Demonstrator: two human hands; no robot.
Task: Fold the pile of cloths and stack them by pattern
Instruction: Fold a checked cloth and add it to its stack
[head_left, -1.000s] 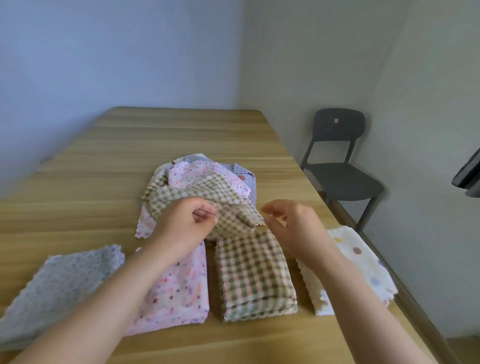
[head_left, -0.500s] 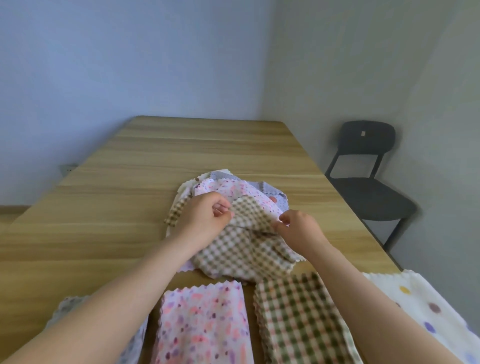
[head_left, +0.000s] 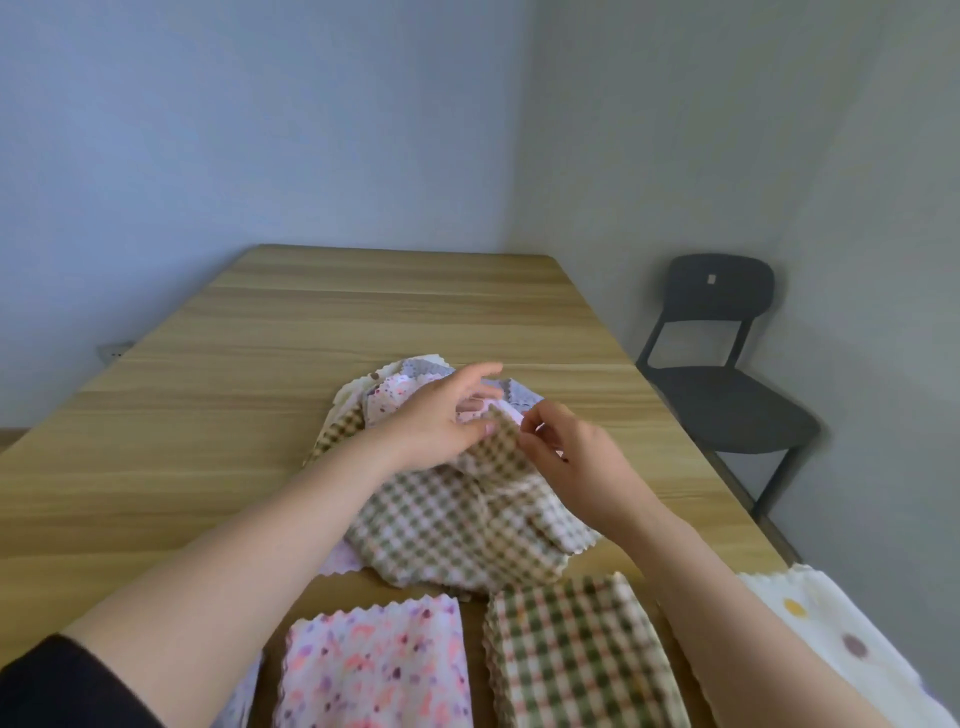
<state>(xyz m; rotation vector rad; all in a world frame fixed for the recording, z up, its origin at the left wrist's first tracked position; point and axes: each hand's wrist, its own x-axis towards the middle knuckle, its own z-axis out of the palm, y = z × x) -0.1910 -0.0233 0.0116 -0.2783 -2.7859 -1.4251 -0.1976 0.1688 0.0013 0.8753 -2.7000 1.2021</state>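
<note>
1. Nearest, at the bottom edge, the pink floral stack (head_left: 374, 670) lies folded flat. Its long axis runs away from the viewer and its zigzag edge faces the far side.
2. Just right of it, not touching, the plaid stack (head_left: 576, 654) lies folded with its long axis also running near to far, angled slightly left.
3. Further right, a dotted white cloth (head_left: 831, 639) lies by the right edge of the table (head_left: 311, 322).
4. Beyond the stacks, the green gingham cloth (head_left: 467, 525) is rumpled. It drapes from both hands down toward the viewer, its lower hem on the tabletop. Its long axis cannot be told.
5. The right hand (head_left: 566, 457) pinches the cloth's raised upper edge with curled fingertips.
6. The left hand (head_left: 436, 426) pinches the same edge beside it, with the thumb on the fabric and the index finger stretched forward.
7. Behind the hands, the pile (head_left: 400, 395) of unfolded cloths sits mid-table, showing pink, grey and cream layers.
8. Farthest, a dark chair (head_left: 727, 374) stands right of the table.
</note>
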